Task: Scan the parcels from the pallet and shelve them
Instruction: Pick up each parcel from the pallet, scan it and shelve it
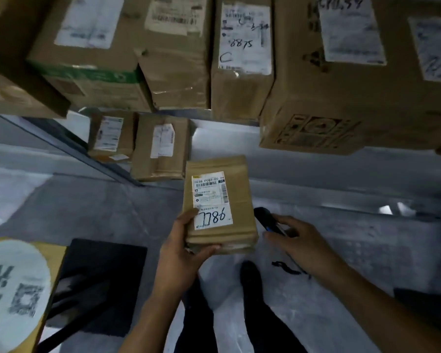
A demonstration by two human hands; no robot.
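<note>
Fingers (208, 249) of our left hand (178, 253) are curling under the near end of the small brown parcel (239, 200) while the thumb is pressing on its top. We are holding it at the centre of the frame with the white label (210, 197) facing up, and we judge this is to offer the barcode for reading. Our right hand (301, 240) is gripping the dark scanner (267, 219), fingers wrapping round it, its tip just beside the parcel's right edge. Shelved boxes (242, 59) are filling the upper frame, labels outward; shelving this parcel is not yet done.
</note>
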